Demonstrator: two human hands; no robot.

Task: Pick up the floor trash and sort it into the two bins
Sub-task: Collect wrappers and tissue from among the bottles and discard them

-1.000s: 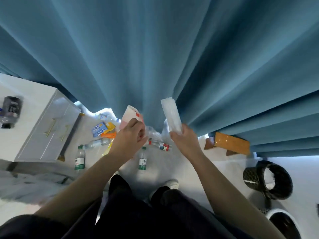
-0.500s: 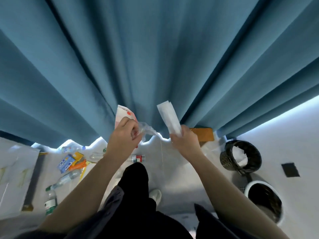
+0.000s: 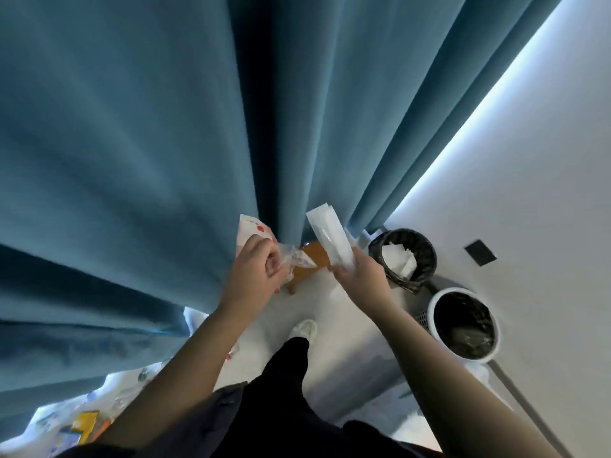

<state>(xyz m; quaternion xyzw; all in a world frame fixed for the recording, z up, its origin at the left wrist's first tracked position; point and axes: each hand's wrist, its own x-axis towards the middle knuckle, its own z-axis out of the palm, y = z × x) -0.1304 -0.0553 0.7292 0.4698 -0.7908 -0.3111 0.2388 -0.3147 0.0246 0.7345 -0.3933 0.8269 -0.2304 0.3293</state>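
Note:
My left hand [image 3: 256, 271] grips a white wrapper with red print [image 3: 250, 231] together with a crumpled clear plastic bag [image 3: 294, 259]. My right hand [image 3: 362, 271] holds a long white paper sleeve [image 3: 329, 238] upright. To the right on the floor stands a black bin [image 3: 425, 256] with white paper inside, by the wall. A white mesh bin [image 3: 438, 300] lined with a dark bag stands nearer to me. Both hands are raised left of the bins, the right hand closest to the black one.
A blue curtain [image 3: 165, 143] fills the upper view. A small wooden stool [image 3: 314, 257] sits behind my hands. Loose colourful packaging [image 3: 84, 424] lies on the floor at the lower left. My shoe [image 3: 304, 328] points forward. A white wall [image 3: 545, 193] rises on the right.
I have turned to the right: the bins have swung closer to the centre, while the bottles and cabinet slid out at the left. Both hands still hold the same trash.

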